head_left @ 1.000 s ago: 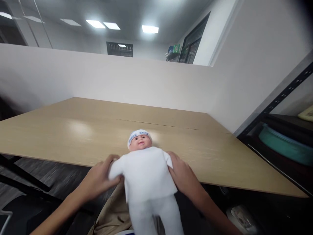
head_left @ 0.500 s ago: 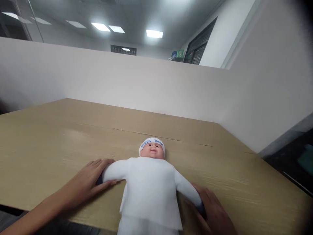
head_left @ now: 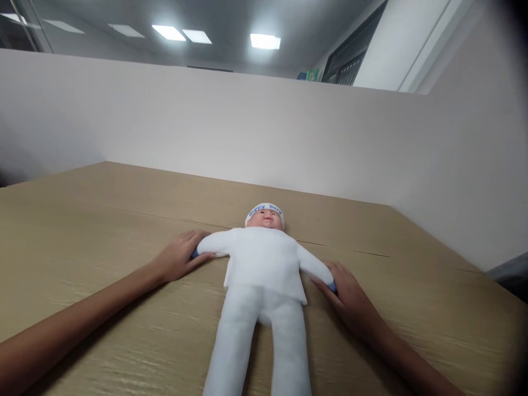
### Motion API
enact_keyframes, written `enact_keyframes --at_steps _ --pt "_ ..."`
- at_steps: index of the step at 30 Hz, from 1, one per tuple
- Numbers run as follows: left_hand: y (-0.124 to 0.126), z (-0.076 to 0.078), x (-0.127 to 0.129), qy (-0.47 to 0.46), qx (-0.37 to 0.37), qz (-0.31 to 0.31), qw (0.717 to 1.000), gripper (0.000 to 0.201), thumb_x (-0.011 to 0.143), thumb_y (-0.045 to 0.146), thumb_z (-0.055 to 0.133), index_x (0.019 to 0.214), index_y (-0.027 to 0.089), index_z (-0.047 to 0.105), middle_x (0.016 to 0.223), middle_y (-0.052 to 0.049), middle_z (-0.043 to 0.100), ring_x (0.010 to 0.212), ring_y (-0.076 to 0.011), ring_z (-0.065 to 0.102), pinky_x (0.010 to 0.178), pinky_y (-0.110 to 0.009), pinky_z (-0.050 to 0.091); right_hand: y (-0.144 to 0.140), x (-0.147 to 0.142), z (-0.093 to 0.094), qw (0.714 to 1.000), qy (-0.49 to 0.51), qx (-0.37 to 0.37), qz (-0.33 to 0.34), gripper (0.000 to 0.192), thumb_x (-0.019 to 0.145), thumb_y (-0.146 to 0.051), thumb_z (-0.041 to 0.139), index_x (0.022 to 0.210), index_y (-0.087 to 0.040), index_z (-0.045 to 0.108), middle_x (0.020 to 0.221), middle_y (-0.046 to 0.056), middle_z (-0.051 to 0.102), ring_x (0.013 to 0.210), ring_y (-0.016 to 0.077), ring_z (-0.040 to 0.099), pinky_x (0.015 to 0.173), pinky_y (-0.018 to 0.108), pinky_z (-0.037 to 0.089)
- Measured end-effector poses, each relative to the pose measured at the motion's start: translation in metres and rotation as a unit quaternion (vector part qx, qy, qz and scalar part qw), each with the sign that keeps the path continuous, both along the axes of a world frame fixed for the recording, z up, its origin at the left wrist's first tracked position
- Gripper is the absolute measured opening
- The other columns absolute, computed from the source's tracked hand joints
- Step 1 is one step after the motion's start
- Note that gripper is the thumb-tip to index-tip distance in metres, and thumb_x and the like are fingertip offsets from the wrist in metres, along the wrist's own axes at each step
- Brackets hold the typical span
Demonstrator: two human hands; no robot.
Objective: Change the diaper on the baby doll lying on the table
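Both hands pinch the ends of the doll's (head_left: 264,258) sleeves: the left hand (head_left: 179,258) at the left cuff, the right hand (head_left: 350,294) at the right, fingers partly curled around them. Lying face up near the middle of the wooden table (head_left: 103,220), head toward the far partition (head_left: 206,121), it seems to be getting spread flat; letting go cleanly would call for easing off both cuffs together.

two bare forearms come in from the bottom edge of the frame, one from the lower left and one from the lower right. no sleeve shows on either. the left hand (head_left: 178,258) and the right hand (head_left: 350,294) are ungloved, with no ring, watch or bracelet to be seen. the fingers (head_left: 193,235) are slim, with short nails.
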State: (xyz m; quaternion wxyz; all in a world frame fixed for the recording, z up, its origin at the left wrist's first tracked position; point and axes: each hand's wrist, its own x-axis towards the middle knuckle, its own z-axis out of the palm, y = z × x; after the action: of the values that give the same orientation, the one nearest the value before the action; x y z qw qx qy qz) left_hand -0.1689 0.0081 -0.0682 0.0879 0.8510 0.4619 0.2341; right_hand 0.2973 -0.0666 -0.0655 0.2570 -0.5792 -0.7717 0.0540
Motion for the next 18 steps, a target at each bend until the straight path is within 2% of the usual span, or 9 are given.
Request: enact_keyframes --at_steps 5,9,12,18 --pt "0.074 -0.006 0.018 -0.017 0.061 0.038 0.997 0.064 0.105 0.069 0.046 0.138 0.016 0.059 0.132 -0.016 0.073 0.12 -0.0359 0.065 0.105 -0.047 0.047 0.082 -0.001 -0.005 0.996 -0.057 0.065 -0.036 0.043 0.104 -0.048 0.047 0.126 -0.015 0.063 0.119 0.018 0.072 0.109 0.0348 0.063 0.099 0.048 0.048" --pt "0.114 -0.011 0.024 -0.032 0.078 0.083 0.993 0.064 0.104 0.068 0.051 0.138 0.015 0.06 0.131 -0.017 0.073 0.118 -0.0361 0.064 0.104 -0.049 0.047 0.13 -0.001 -0.008 0.986 -0.099 0.1 -0.087 0.044 0.096 -0.038 0.05 0.13 -0.013 0.063 0.121 0.019 0.071 0.11 0.0367 0.062 0.097 0.049 0.046" --pt "0.126 -0.017 0.02 -0.046 0.076 0.078 0.993 0.062 0.103 0.065 0.055 0.141 0.017 0.059 0.13 -0.015 0.073 0.113 -0.0339 0.065 0.1 -0.047 0.049 0.147 0.004 -0.014 0.984 -0.102 0.117 -0.085 0.046 0.098 -0.041 0.049 0.132 -0.014 0.062 0.122 0.018 0.072 0.109 0.0363 0.063 0.095 0.048 0.046" --pt "0.137 -0.028 0.012 -0.059 0.088 0.059 0.993 0.058 0.099 0.061 0.065 0.14 0.02 0.062 0.127 -0.012 0.075 0.111 -0.0337 0.067 0.098 -0.046 0.051 0.153 0.018 -0.024 0.986 -0.077 0.143 -0.042 0.05 0.106 -0.049 0.047 0.143 -0.019 0.062 0.128 0.015 0.074 0.109 0.0347 0.066 0.095 0.046 0.049"
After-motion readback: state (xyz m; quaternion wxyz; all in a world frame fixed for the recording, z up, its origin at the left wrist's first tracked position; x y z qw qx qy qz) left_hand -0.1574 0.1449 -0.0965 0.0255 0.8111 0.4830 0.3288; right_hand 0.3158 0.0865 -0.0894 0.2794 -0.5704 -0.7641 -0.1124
